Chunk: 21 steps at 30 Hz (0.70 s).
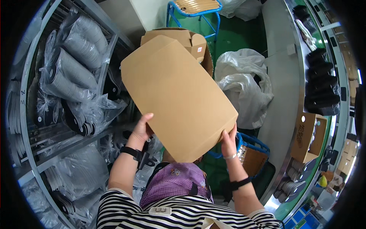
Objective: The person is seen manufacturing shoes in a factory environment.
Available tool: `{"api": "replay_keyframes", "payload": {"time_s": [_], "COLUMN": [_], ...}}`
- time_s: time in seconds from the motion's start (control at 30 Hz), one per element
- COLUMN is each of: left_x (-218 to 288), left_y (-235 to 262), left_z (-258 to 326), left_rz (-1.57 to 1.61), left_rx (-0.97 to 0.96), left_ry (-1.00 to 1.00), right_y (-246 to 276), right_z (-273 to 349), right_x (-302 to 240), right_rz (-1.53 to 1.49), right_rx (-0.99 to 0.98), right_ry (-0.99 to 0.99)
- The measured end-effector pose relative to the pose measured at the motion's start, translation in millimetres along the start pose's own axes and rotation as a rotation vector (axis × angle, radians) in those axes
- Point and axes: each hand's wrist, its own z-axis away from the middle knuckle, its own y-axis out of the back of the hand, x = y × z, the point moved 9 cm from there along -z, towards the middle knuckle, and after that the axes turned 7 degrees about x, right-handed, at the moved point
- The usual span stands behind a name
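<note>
Fingers of my left hand (pixel 143 129) and right hand (pixel 228 144) hold a brown cardboard panel (pixel 177 99) by its left and lower-right edges, bent close against it, some hidden underneath. The panel slants across the frame's centre, its far end overlapping a carton (pixel 196 42). Metal shelving (pixel 24 103) lines the left; right of centre sits a white plastic bag (pixel 242 86), and I see green floor (pixel 242 32) between it and the blue-framed stool (pixel 196 5) at top.

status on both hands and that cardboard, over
Left hand, right hand gripping flat brown cardboard sheet by its edges. Sheet slanted in view. Brown cardboard box partly hidden behind it.
</note>
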Motion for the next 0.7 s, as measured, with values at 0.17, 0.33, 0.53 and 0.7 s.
{"api": "replay_keyframes", "payload": {"time_s": [0.17,0.33,0.53,0.7], "left_x": [40,62,41,10], "left_y": [47,85,90,74], "left_z": [-20,-27,-32,-46], "left_rz": [0.046,-0.125,-0.189,-0.351], "left_rx": [0.110,0.141,0.114,0.111], "left_ry": [-0.075,0.002,0.187,0.389], "right_y": [-66,-97,-104,-81], "right_z": [-34,-53,-4,2], "right_x": [9,10,14,45], "right_rz": [0.210,0.645,0.219,0.125], "right_rx": [-0.282,-0.715,-0.863,-0.598], "right_ry": [-0.414,-0.106,-0.599,-0.684]}}
